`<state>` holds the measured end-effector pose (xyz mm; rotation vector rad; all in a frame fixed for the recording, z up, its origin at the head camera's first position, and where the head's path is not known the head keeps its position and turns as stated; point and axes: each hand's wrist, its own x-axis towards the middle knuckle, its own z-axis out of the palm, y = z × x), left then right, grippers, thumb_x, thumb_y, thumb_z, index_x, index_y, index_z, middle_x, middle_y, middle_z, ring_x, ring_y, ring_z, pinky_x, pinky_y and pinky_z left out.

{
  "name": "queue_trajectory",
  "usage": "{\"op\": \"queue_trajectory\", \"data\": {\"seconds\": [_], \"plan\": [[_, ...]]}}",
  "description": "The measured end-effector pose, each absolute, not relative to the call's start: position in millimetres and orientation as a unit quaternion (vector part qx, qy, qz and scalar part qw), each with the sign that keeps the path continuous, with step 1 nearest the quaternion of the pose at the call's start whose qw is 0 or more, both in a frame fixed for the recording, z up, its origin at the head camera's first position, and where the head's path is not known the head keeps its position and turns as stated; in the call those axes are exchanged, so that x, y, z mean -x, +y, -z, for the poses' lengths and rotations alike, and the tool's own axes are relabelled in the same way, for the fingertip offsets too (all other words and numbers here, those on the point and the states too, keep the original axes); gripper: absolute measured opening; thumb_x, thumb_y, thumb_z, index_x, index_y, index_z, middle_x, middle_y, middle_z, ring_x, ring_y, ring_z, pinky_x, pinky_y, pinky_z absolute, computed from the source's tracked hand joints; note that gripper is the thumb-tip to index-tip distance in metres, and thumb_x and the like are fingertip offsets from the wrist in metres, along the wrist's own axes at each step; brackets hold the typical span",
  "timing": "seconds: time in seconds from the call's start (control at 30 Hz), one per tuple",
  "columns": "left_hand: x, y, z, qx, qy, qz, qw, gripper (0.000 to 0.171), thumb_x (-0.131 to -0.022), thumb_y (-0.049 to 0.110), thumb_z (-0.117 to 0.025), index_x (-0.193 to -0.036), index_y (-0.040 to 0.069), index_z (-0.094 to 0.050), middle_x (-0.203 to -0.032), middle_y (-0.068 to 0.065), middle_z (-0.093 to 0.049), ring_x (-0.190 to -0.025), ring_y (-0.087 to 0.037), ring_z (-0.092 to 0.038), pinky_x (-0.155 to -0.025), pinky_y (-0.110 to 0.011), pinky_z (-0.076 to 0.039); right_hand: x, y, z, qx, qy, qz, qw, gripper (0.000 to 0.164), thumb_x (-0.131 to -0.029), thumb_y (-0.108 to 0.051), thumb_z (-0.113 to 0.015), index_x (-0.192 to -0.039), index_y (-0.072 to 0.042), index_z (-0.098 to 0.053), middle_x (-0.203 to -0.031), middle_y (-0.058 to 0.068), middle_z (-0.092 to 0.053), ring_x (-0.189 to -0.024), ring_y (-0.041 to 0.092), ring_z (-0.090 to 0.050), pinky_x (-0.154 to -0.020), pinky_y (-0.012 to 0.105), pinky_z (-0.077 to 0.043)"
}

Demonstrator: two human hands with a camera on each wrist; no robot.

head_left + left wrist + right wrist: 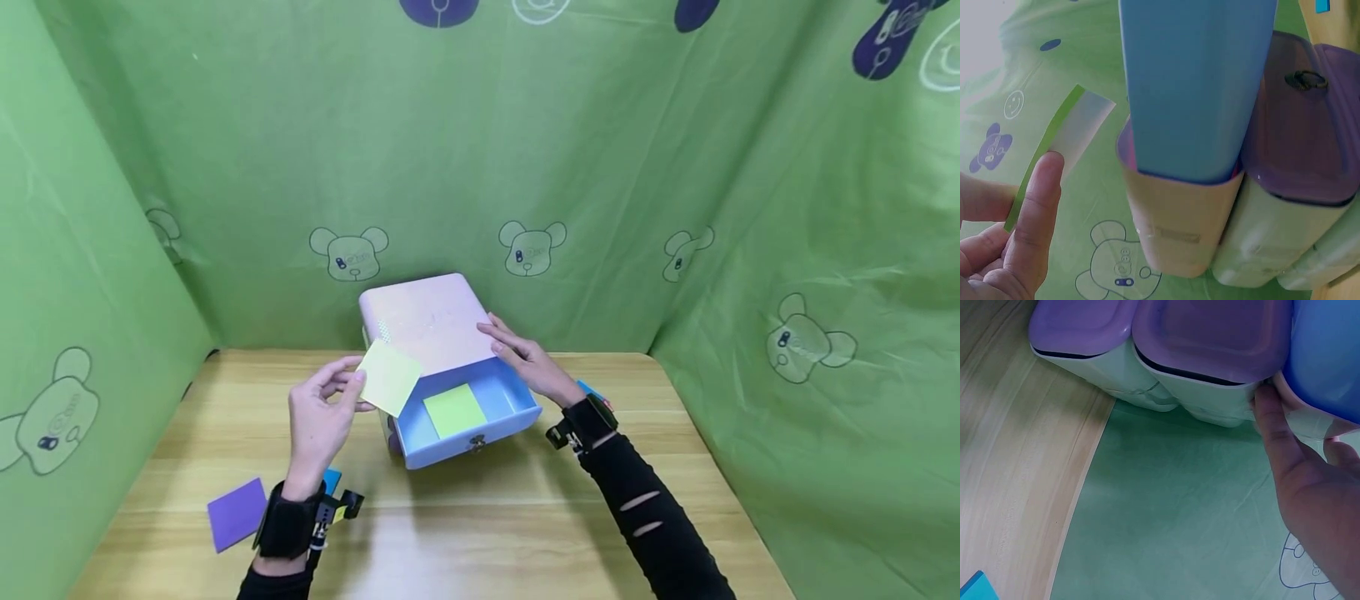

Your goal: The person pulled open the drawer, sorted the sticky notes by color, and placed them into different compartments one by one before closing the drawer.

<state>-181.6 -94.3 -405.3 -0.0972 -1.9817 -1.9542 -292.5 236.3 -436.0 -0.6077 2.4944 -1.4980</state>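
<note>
My left hand [324, 412] pinches a pale yellow-green sticky note pad [390, 377] between thumb and fingers, at the left of a small drawer box [427, 321] with a pinkish top. The left wrist view shows the pad [1063, 134] nearly edge-on. Pulled out toward me is the box's blue top drawer [438, 454]; a brighter green sticky note pad [454, 410] lies flat inside it. My right hand [528, 358] rests on the box's right edge with fingers extended. Its thumb touches the side near the seam below the top tier in the right wrist view.
Lower tiers have purple drawer fronts [1310, 125], closed, one with a ring pull. A purple pad [237, 514] lies at the table's left. Blue items [332, 479] are partly hidden by both wrists. Green cloth [450, 167] hangs behind and at both sides.
</note>
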Motion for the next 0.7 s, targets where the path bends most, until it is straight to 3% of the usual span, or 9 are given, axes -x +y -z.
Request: {"op": "queue_trajectory", "data": {"seconds": [0.17,0.4,0.6,0.7], "plan": [[184.3,-87.4,406.4,0.040,-0.707,0.687,0.163,0.026,-0.094,0.000,-0.067,-0.119,-0.003,-0.070,-0.098,-0.031,-0.070,-0.071,-0.004,-0.069,-0.062,-0.028,-0.064,292.1,235.7,436.4,0.202,0.838,0.500,0.084,0.042,-0.107,-0.046,-0.045,-0.149,-0.045,-0.045,-0.171,-0.018,-0.012,-0.161,0.014,-0.010,-0.131,0.054,-0.015],[186.7,-73.4,408.0,0.054,-0.719,0.679,0.138,0.027,-0.094,0.000,-0.067,-0.121,-0.001,-0.070,-0.098,-0.028,-0.071,-0.068,-0.005,-0.069,-0.061,-0.029,-0.065,290.9,236.4,435.3,0.200,0.836,0.503,0.088,0.044,-0.108,-0.040,-0.045,-0.152,-0.037,-0.044,-0.172,-0.012,-0.010,-0.161,0.018,-0.009,-0.131,0.057,-0.014],[190.6,-60.1,405.7,0.078,-0.723,0.675,0.128,0.026,-0.094,0.002,-0.068,-0.120,0.001,-0.070,-0.096,-0.025,-0.071,-0.066,-0.008,-0.069,-0.060,-0.031,-0.065,291.4,236.2,437.9,0.201,0.840,0.498,0.080,0.044,-0.107,-0.046,-0.045,-0.151,-0.042,-0.045,-0.171,-0.016,-0.012,-0.161,0.016,-0.010,-0.131,0.057,-0.014],[192.7,-55.0,404.1,0.086,-0.725,0.672,0.121,0.025,-0.094,0.002,-0.068,-0.119,0.001,-0.071,-0.094,-0.024,-0.072,-0.064,-0.009,-0.068,-0.060,-0.033,-0.065,292.4,236.3,439.1,0.203,0.838,0.500,0.079,0.044,-0.107,-0.046,-0.045,-0.151,-0.041,-0.045,-0.172,-0.012,-0.012,-0.161,0.016,-0.010,-0.131,0.057,-0.013]]}}
